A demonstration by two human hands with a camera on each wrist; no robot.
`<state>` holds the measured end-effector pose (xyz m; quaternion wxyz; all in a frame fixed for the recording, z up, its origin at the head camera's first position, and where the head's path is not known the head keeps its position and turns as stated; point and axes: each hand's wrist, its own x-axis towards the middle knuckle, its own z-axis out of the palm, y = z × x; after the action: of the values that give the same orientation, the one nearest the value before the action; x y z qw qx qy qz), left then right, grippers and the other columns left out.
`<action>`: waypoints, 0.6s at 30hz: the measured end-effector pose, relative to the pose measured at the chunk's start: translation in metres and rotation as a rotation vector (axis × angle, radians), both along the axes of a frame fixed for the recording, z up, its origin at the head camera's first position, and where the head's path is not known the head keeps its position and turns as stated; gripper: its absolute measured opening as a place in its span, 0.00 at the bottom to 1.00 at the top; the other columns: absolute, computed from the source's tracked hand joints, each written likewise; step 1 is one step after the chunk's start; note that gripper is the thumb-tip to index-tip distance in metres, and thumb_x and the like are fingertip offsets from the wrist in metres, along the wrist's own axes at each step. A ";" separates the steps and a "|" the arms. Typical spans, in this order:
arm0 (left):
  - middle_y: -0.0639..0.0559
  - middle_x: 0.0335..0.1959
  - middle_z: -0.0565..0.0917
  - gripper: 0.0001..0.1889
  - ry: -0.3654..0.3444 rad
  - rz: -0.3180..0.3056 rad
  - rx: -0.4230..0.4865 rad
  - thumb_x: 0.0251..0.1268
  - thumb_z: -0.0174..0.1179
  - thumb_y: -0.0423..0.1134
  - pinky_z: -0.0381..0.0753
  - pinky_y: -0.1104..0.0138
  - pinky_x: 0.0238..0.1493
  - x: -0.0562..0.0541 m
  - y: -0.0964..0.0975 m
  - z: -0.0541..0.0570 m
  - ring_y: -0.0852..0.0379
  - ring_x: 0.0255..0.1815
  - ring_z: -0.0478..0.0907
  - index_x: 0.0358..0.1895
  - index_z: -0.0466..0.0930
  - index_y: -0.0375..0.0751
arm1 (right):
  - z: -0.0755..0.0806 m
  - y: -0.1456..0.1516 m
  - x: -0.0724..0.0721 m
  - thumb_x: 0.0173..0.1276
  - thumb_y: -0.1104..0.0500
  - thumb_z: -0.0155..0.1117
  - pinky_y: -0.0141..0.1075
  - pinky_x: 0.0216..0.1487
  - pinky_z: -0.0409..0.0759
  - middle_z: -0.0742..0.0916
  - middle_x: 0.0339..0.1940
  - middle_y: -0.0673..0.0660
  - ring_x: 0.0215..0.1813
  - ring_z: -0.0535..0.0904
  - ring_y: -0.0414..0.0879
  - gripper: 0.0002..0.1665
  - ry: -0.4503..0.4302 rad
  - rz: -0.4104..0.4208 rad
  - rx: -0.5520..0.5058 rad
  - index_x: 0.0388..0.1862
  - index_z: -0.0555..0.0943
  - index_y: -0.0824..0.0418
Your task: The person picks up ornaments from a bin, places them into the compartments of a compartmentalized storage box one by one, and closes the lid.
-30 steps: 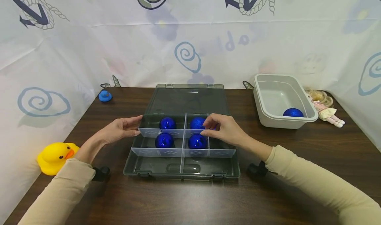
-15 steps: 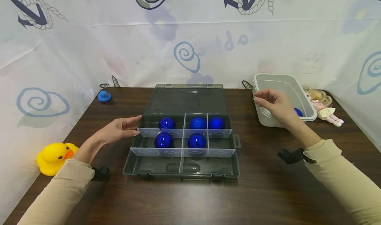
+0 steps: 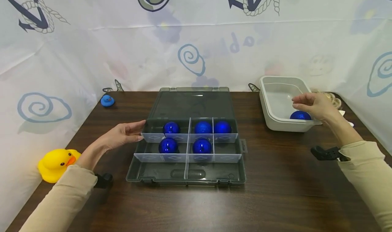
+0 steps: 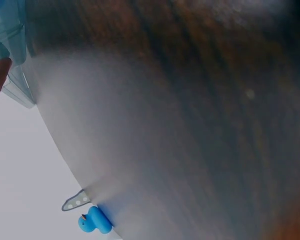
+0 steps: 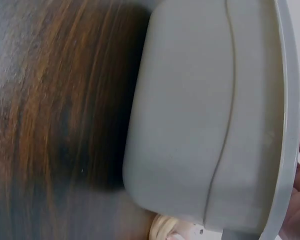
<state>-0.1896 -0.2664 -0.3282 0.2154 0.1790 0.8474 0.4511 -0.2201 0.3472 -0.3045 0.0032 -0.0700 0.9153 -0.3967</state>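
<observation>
A dark translucent compartment box (image 3: 159, 170) lies on the table with its lid (image 3: 193, 104) folded back. Several blue balls sit in its back and middle rows, among them a glittery ball (image 3: 203, 127) and a matte ball (image 3: 222, 127); the front row holds none. My left hand (image 3: 122, 135) is at the box's left edge, fingers fairly straight, fingertips touching or nearly touching it. Over the right rim of a pale grey tub (image 3: 286, 124) reaches my right hand (image 3: 318, 106), fingers loosely bent and holding nothing. Just below its fingertips lies a glittery blue ball (image 3: 300, 115) inside the tub.
A yellow rubber duck (image 3: 58, 164) stands by my left forearm. A small blue duck (image 3: 107, 101) is at the back left corner. Behind my right hand, a doll (image 3: 335, 101) lies mostly hidden beside the tub. A patterned white cloth (image 3: 128, 55) hangs behind the table.
My right hand let go of the matte ball in the box's back right compartment, then moved right to over the tub. My left hand stays in place.
</observation>
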 end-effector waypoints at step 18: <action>0.29 0.72 0.51 0.37 0.000 0.000 -0.002 0.66 0.57 0.34 0.64 0.53 0.61 0.000 0.000 0.000 0.33 0.70 0.55 0.72 0.48 0.26 | 0.000 0.004 -0.006 0.65 0.61 0.63 0.17 0.33 0.68 0.82 0.46 0.74 0.35 0.71 0.28 0.23 -0.050 0.022 0.266 0.52 0.74 0.78</action>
<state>-0.1892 -0.2661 -0.3286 0.2156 0.1787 0.8480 0.4500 -0.2257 0.3513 -0.3047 0.0398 -0.0692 0.9586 -0.2734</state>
